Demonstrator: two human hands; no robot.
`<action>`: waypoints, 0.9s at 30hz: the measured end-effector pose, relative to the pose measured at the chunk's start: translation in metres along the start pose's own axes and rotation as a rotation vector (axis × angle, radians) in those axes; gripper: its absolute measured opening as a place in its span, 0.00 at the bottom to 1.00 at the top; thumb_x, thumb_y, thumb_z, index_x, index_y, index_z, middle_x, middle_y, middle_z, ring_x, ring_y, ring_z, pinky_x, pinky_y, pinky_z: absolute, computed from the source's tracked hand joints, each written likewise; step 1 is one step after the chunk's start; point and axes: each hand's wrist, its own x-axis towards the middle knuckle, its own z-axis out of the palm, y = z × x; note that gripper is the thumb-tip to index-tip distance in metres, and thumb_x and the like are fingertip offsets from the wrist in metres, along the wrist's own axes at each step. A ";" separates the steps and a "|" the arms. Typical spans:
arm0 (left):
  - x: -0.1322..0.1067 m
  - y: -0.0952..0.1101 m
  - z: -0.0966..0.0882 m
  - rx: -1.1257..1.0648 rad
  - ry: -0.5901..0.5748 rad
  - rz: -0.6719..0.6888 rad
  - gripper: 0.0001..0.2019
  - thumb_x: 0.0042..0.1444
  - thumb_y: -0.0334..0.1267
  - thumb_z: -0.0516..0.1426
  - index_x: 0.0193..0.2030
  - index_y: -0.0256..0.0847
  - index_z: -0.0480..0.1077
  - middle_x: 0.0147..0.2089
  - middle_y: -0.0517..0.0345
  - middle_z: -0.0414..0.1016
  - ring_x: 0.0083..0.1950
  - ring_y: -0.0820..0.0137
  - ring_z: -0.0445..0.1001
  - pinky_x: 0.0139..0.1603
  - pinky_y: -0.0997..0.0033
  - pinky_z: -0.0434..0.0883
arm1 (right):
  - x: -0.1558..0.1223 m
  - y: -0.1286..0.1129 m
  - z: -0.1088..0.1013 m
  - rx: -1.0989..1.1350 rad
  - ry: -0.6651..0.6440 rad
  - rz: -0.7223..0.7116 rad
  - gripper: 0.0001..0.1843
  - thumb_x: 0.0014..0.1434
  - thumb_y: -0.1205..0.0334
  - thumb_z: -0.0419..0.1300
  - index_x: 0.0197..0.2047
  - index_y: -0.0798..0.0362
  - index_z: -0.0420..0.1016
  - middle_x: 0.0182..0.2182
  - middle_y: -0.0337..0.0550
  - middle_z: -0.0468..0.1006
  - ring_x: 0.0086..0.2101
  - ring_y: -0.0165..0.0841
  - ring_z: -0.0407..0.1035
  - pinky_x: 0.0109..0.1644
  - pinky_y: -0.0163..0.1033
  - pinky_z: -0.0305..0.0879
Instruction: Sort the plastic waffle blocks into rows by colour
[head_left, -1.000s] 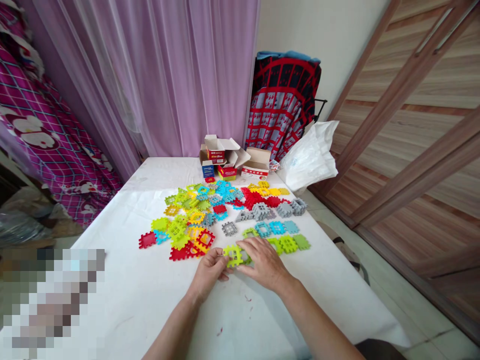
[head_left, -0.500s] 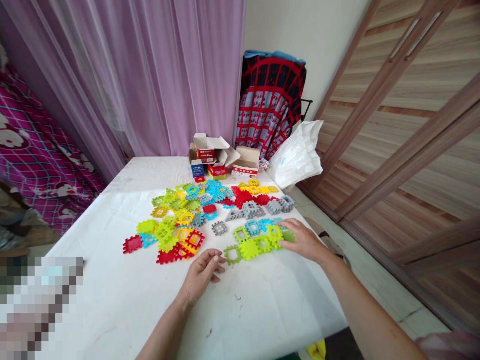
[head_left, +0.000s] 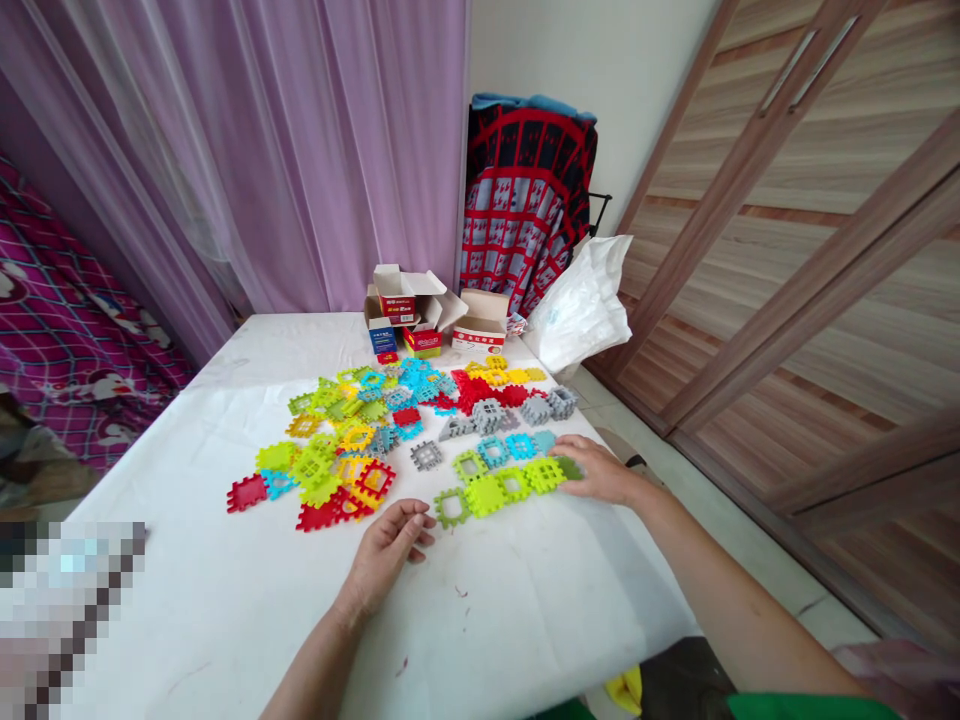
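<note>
A row of interlocking plastic building tiles lies flat on the table: an olive-green frame tile at its left end, solid and open lime tiles in the middle, and a dark green tile at its right end. My right hand rests against that right end, fingers apart, its thumb and fingertips touching the dark green tile. My left hand lies on the table beside the olive frame tile, fingers loosely curled and holding nothing. Behind the row sit blue tiles and another olive frame tile.
A mixed heap of tiles spreads to the left, with red tiles, grey tiles and yellow tiles grouped behind. Opened cardboard boxes stand at the table's far edge, near a white plastic bag.
My right hand has drawn back slightly to the right, uncovering more of the lime and dark green tiles. My left hand keeps its place by the row. The view has turned slightly right.
</note>
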 end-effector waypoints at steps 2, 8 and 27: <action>0.000 0.000 0.000 0.013 0.003 0.002 0.24 0.44 0.58 0.62 0.39 0.41 0.69 0.34 0.56 0.76 0.30 0.71 0.73 0.27 0.73 0.70 | 0.001 0.000 0.000 -0.008 -0.016 -0.001 0.30 0.48 0.52 0.63 0.55 0.46 0.72 0.57 0.50 0.66 0.57 0.45 0.61 0.61 0.49 0.56; -0.001 0.004 0.002 0.038 0.010 -0.001 0.24 0.43 0.59 0.62 0.39 0.41 0.69 0.34 0.56 0.77 0.30 0.71 0.73 0.27 0.73 0.70 | 0.003 -0.004 -0.001 -0.026 -0.043 0.016 0.30 0.48 0.52 0.62 0.56 0.46 0.71 0.59 0.51 0.64 0.59 0.47 0.58 0.61 0.51 0.55; -0.001 0.005 0.003 0.021 0.013 0.003 0.25 0.42 0.59 0.63 0.38 0.41 0.69 0.33 0.56 0.77 0.30 0.71 0.73 0.28 0.73 0.70 | 0.021 -0.052 -0.007 -0.201 -0.115 -0.049 0.36 0.41 0.60 0.65 0.57 0.45 0.71 0.67 0.50 0.53 0.66 0.51 0.40 0.65 0.58 0.40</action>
